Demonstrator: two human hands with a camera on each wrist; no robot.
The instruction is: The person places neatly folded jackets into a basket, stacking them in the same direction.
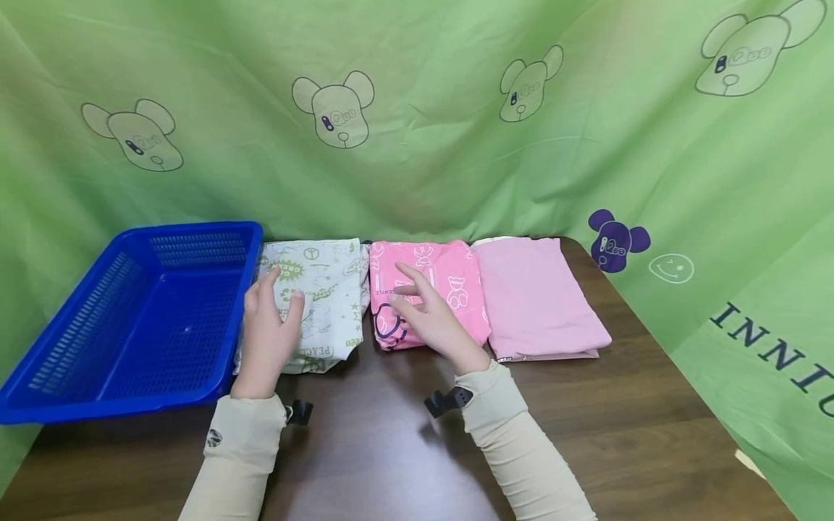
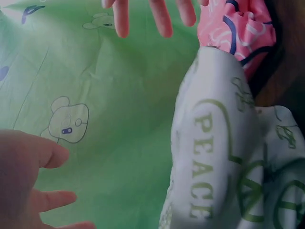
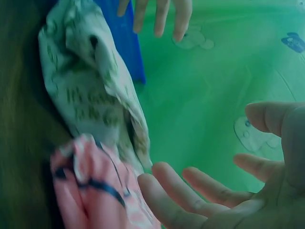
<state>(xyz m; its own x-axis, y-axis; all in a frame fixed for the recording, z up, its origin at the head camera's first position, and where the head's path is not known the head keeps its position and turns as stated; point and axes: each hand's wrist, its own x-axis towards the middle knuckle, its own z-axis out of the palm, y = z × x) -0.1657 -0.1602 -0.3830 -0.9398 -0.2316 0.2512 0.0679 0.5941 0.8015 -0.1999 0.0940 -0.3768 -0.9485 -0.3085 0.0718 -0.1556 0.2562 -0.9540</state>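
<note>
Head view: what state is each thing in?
Blue basket: upright, uncovered
White printed cloth: folded
Bright pink cloth: folded
Pale pink cloth: folded
Left hand: fingers apart, holding nothing
Right hand: fingers apart, holding nothing
Green curtain: hanging, creased
Table: partly covered

Your bare left hand (image 1: 268, 340) and bare right hand (image 1: 439, 322) both raised, fingers (image 3: 183, 186) spread, slightly bent, thumbs (image 1: 295, 307) apart. Your cream fabric-sleeved forearms (image 1: 531, 452) reach forward, angled inward.
</note>
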